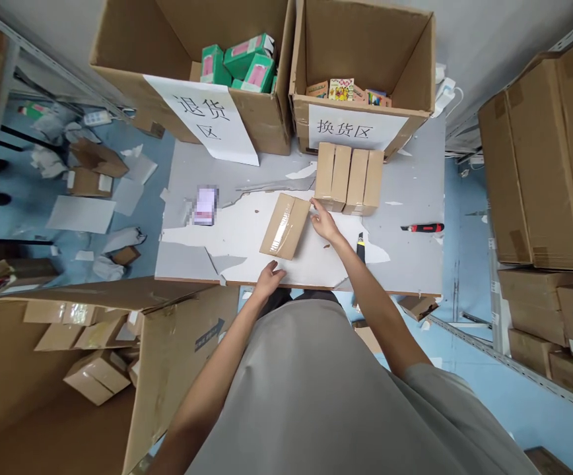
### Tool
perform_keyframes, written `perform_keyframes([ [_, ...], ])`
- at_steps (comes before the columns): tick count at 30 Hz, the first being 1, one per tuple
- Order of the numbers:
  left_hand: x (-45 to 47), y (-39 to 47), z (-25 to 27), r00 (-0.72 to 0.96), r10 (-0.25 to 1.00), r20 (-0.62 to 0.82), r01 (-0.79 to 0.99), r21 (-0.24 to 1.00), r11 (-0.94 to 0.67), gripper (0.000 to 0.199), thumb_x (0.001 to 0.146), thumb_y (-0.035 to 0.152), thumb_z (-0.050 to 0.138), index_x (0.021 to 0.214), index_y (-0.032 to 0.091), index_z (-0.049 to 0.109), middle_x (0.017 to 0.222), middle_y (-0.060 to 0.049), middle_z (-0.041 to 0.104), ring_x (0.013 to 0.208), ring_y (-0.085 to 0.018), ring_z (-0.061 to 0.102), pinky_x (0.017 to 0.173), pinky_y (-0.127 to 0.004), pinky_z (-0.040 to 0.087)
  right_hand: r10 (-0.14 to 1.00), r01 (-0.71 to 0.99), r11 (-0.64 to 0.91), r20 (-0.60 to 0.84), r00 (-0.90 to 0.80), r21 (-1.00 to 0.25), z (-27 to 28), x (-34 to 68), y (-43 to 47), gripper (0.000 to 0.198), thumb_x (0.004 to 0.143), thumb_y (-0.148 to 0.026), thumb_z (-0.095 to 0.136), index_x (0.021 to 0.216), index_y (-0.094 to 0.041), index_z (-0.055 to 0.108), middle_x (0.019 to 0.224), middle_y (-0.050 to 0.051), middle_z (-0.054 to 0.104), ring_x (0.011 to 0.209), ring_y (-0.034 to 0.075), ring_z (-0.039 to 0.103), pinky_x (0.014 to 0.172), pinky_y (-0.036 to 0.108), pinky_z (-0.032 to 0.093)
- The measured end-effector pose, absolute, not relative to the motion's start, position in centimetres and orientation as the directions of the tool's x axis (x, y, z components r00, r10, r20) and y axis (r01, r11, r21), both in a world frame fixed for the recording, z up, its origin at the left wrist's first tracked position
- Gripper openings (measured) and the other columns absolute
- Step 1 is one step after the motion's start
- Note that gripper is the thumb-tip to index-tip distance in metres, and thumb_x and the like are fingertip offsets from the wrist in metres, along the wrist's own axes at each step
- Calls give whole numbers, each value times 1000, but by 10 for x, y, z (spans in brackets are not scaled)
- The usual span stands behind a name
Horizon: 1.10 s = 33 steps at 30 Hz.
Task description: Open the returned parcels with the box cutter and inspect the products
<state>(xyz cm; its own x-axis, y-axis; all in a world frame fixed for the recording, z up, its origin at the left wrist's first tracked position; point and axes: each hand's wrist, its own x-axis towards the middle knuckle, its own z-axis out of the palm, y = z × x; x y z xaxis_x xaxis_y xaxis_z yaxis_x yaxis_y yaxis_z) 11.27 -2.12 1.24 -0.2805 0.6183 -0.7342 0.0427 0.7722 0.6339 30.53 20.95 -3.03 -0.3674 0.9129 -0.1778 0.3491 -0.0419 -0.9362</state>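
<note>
A small taped cardboard box [286, 225] lies at a slant on the worn table top, a shiny strip of tape along its upper face. My right hand [323, 220] is at its upper right corner, fingers apart; whether the fingertips touch the box I cannot tell. Just below the box's lower edge is my left hand [269, 280], its fingers spread and nothing in them. Two similar cardboard boxes, a left one [333, 175] and a right one [364, 180], stand side by side behind my right hand. A yellow and black box cutter [360, 248] lies beside my right forearm.
Two big open cartons stand at the back: the left carton [261, 125] holds green boxes [257, 71], the right carton [366, 39] small colourful boxes [340, 89]. A red cutter [422, 228] and a blurred phone-like item [206, 206] lie on the table [410, 185]. A large carton [168, 356] with parcels stands lower left.
</note>
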Motion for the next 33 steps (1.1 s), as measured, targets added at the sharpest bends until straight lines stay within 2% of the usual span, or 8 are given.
perform_keyframes([
  [3, 100, -21, 8, -231, 684, -692, 55, 693, 719, 63, 85, 21, 72, 148, 13, 70, 169, -23, 66, 139, -37, 78, 127, -55, 58, 918, 386, -14, -165, -362, -922, -25, 312, 188, 67, 97, -21, 67, 164, -24, 65, 169, 12, 67, 159, 32, 61, 134, 59, 53],
  [7, 66, -38, 0, -341, 722, -602, 26, 762, 647, 66, 81, 19, 74, 147, 16, 71, 160, -20, 73, 142, -38, 76, 125, -56, 59, 920, 398, -31, -181, -347, -917, -19, 337, 119, 64, 98, -26, 64, 161, -22, 67, 163, 17, 69, 150, 33, 68, 123, 54, 63],
  [14, 11, -52, -16, -359, 703, -614, 25, 747, 665, 77, 73, 14, 74, 149, 20, 69, 165, -19, 69, 149, -39, 71, 123, -57, 61, 863, 386, -341, -449, -233, -857, -23, 359, 0, 63, 94, -35, 72, 156, -25, 72, 162, 16, 74, 149, 34, 69, 120, 60, 63],
  [17, 5, -44, -22, -299, 691, -659, 78, 704, 706, 81, 68, 11, 75, 149, 19, 69, 167, -21, 67, 147, -40, 72, 119, -57, 63, 844, 375, -450, -523, -115, -810, -31, 345, -7, 72, 88, -32, 76, 160, -24, 69, 170, 18, 67, 148, 36, 69, 119, 62, 63],
  [20, 3, -37, -27, -253, 704, -664, 151, 691, 706, 73, 66, 12, 76, 139, 17, 73, 154, -22, 76, 140, -41, 76, 120, -58, 62, 830, 355, -499, -554, -68, -791, -39, 323, 3, 78, 85, -30, 77, 162, -23, 68, 173, 18, 64, 151, 36, 68, 120, 62, 62],
  [23, 0, -31, -28, -228, 717, -659, 190, 692, 696, 54, 68, 17, 78, 122, 18, 80, 137, -19, 84, 135, -42, 77, 124, -60, 59, 840, 351, -495, -541, -40, -795, -43, 305, 15, 74, 83, -32, 78, 156, -23, 73, 167, 15, 70, 152, 35, 67, 124, 63, 58],
  [27, -6, -25, -23, -224, 771, -596, 222, 739, 636, 33, 78, 33, 83, 108, 20, 86, 158, -18, 75, 153, -42, 67, 128, -56, 55, 897, 362, -412, -442, 0, -836, -34, 303, 21, 60, 88, -40, 77, 145, -20, 80, 162, 16, 73, 155, 35, 65, 134, 63, 48],
  [33, -12, -12, -15, -246, 821, -515, 199, 802, 562, 38, 87, 49, 83, 107, 19, 91, 160, -17, 74, 151, -39, 70, 124, -51, 60, 935, 335, -344, -353, 37, -877, -12, 313, 27, 62, 96, -62, 73, 142, -22, 81, 158, 14, 77, 149, 33, 70, 129, 57, 55],
])
